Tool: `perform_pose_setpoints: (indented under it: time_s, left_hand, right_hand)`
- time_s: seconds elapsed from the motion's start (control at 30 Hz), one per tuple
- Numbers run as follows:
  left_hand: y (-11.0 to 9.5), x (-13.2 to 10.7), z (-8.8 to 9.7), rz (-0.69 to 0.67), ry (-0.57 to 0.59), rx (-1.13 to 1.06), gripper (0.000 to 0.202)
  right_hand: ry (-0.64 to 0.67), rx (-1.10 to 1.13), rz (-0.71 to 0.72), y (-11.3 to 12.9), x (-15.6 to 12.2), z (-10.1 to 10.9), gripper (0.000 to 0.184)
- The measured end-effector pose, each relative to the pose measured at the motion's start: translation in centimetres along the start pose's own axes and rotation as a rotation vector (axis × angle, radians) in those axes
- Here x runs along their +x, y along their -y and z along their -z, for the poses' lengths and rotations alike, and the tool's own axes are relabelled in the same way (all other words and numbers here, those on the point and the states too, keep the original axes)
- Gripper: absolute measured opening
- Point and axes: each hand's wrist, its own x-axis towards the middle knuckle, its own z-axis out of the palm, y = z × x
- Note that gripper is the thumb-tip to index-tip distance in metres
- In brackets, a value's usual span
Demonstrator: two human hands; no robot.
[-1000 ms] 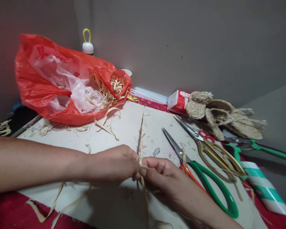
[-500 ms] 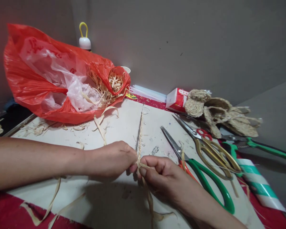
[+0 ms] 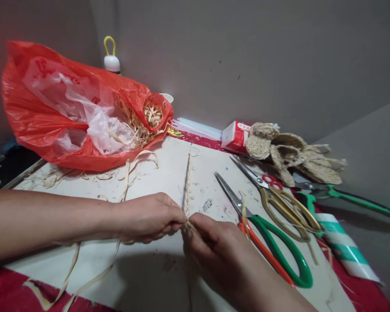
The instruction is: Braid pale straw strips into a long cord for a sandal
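Head view: my L hand (image 3: 152, 219) & R hand (image 3: 219, 245) both pinch the near end of the braid (image 3: 188, 182), fingertips close together; it runs straight away from me over the white board (image 3: 159, 173), mid-view; prob. v. light, soft & bendy, dry so not slippery; might fray if yanked; best hold = b/w thumb & finger, right at the near end; writing: red marks on the bag (image 3: 22, 104), too blurred to read; pale characters on the box (image 3: 235, 135), too small; yellow lettering on the red strip (image 3: 203, 142), can't make out.
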Motion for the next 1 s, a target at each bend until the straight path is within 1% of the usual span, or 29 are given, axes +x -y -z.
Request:
perform_pose_setpoints:
  time_s: [0.1,0.17,0.23,0.33,0.37,0.43,0.5,0.57,0.67,0.77,0.83,0.93,1.0]
  left_hand:
    - [0.0,-0.1,-0.3,0.03,-0.023,0.02,0.017]
    - [0.0,-0.1,-0.5,0.023,-0.035,0.014,0.017]
    - [0.3,-0.1,-0.6,-0.016,-0.063,0.008,0.02]
    - [0.7,0.1,-0.7,-0.103,-0.114,0.07,0.023]
    - [0.8,0.1,-0.7,-0.127,-0.124,0.1,0.023]
    - [0.9,0.2,-0.7,-0.145,-0.123,0.148,0.023]
    - [0.8,0.1,-0.8,-0.138,-0.125,0.168,0.024]
    - [0.7,0.1,-1.0,-0.127,-0.133,0.179,0.024]
    - [0.8,0.1,-1.2,-0.132,-0.143,0.18,0.021]
    - [1.0,0.2,-1.3,-0.164,-0.119,0.154,0.021]
    - [1.1,0.2,-1.3,-0.179,-0.108,0.134,0.021]
    - [1.3,0.2,-1.3,-0.191,-0.095,0.104,0.021]
    - [1.5,0.2,-1.2,-0.209,-0.068,0.081,0.023]
  right_hand:
    - [-0.077,-0.194,0.009,-0.5,-0.1,-0.5,0.021]
    - [-0.135,-0.296,0.068,-0.9,-0.3,-0.8,0.018]
    - [-0.188,-0.397,0.157,-1.3,-0.5,-1.0,0.016]
    - [-0.252,-0.528,0.271,-1.5,-0.8,-1.1,0.016]
    - [-0.264,-0.552,0.295,-1.5,-0.9,-1.1,0.016]
    - [-0.243,-0.571,0.315,-1.2,-1.0,-0.9,0.016]
    - [-0.172,-0.562,0.283,-0.9,-1.1,-0.5,0.016]
    - [-0.089,-0.534,0.216,-0.7,-1.1,0.0,0.015]
    - [-0.011,-0.471,0.121,-0.6,-1.2,0.8,0.018]
    - [0.014,-0.359,0.034,-0.2,-1.3,1.4,0.025]
    - [0.024,-0.24,-0.005,0.3,-1.3,1.5,0.029]
    - [0.037,-0.039,-0.032,1.2,-1.3,1.3,0.033]
    - [0.029,0.051,-0.038,1.8,-1.3,0.9,0.033]
